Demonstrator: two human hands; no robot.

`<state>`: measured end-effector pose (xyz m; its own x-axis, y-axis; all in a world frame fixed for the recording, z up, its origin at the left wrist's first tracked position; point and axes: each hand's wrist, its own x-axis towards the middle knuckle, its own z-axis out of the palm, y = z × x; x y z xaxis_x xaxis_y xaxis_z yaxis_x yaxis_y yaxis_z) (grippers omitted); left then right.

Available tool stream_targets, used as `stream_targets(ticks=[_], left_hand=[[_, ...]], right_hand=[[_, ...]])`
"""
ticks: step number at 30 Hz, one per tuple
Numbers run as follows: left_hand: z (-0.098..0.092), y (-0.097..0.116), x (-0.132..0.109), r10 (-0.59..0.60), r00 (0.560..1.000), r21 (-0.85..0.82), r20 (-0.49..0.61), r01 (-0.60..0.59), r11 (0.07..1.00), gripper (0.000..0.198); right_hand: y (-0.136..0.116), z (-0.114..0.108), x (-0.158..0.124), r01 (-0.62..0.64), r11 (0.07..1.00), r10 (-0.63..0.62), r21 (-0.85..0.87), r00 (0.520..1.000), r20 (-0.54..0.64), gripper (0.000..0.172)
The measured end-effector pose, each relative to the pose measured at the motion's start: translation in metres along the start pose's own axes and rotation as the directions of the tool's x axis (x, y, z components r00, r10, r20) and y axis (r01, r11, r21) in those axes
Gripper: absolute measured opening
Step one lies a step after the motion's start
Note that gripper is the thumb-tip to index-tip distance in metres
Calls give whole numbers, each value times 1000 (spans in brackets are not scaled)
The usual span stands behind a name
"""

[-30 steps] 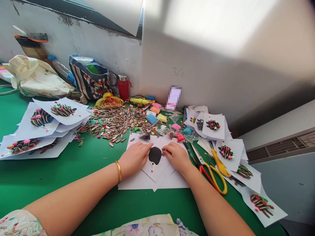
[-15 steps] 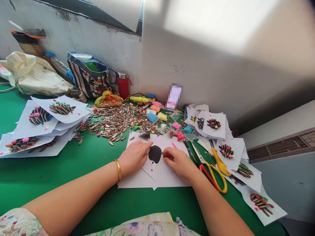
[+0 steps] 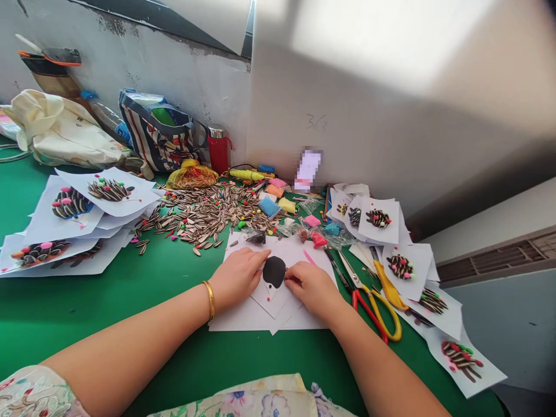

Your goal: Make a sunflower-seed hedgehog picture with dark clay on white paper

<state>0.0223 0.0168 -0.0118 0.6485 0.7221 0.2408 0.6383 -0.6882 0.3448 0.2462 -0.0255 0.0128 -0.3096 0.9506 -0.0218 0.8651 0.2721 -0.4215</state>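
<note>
At the far left of the green bench (image 3: 152,310), a cream bag (image 3: 73,142) is slumping near the wall, and in front of it a pile of decorated cards (image 3: 37,217) is lying fanned out. Next, a heap of striped seeds (image 3: 202,217) is spreading across the middle, with coloured clay packets (image 3: 270,207) sitting at its right side.

Nearer, the left hand (image 3: 236,275) is resting on white paper (image 3: 310,318), its fingers lying extended together just beside a black patch (image 3: 274,272) and not visibly gripping anything. That patch is sitting on a small white card (image 3: 281,304), above a drawn snout ending in a pink dot (image 3: 268,299). At its right edge the right hand (image 3: 313,285) is holding its fingers bunched together; whether anything small is pinched between them cannot be told.

The step in hand seems to be pressing or trimming the patch's rim by fingertip. The next move would be calling for light, even contact there, while the left hand is steadying the card.

Further right, a pair of yellow-handled scissors (image 3: 393,315) is lying beside a yellow tool (image 3: 386,284), and more decorated cards (image 3: 421,252) are overlapping along the bench's edge.
</note>
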Motion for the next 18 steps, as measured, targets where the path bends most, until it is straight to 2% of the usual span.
stream_targets(ticks=[5,10,13,18], left_hand=[[-3,2,1,-15,1000,5,9,15,1000,46],[-4,2,1,-17,1000,10,10,17,1000,46],[-3,1,0,-15,1000,7,9,15,1000,46],[-3,0,-1,-9,1000,-11,5,9,1000,45]], right_hand=[[-4,0,-1,12,996,-11,-85,1000,11,10],[-8,-3,-7,-1,998,4,-68,999,34,14],[-6,-10,-10,-59,997,60,-49,998,23,19],[9,-22,-7,-227,967,218,-113,972,-87,31]])
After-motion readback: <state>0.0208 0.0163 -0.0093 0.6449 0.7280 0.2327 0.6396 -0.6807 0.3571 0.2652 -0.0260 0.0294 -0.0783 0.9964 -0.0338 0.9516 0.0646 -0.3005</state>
